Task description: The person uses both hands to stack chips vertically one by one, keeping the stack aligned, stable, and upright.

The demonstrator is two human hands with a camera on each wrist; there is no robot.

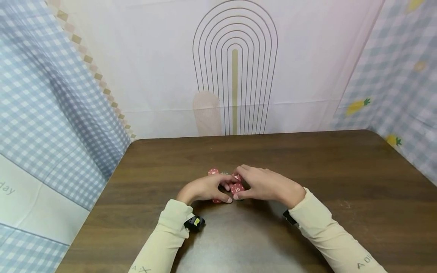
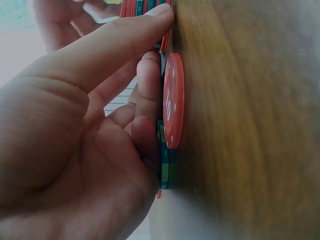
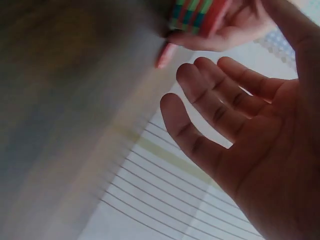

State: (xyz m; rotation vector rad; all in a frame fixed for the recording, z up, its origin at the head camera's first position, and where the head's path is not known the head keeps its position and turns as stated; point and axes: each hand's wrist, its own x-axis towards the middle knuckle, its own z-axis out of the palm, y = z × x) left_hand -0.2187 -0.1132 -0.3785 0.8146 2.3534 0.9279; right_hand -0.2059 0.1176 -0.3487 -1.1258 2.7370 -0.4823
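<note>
Red and green poker chips lie between the two hands at mid-table. A short stack of poker chips (image 3: pixel 192 15), red and green edges alternating, has a red chip marked 10 (image 1: pixel 237 189) on top. My left hand (image 1: pixel 208 188) holds the stack from the left, thumb on the near side, index finger behind; its other fingers are curled close to loose chips. Beside them a red chip (image 2: pixel 175 100) overlaps a green chip (image 2: pixel 164 170). My right hand (image 1: pixel 268 184) curves around the stack's right side, and its fingers (image 3: pixel 200 145) are spread and apart from it in the right wrist view.
Loose red chips (image 1: pixel 213 172) and a green chip (image 1: pixel 224 173) lie just behind the left hand. The brown wooden table (image 1: pixel 341 170) extends around both hands. A white printed cloth (image 1: pixel 153 76) hangs behind it, with checked cloth (image 1: pixel 68 76) at the left.
</note>
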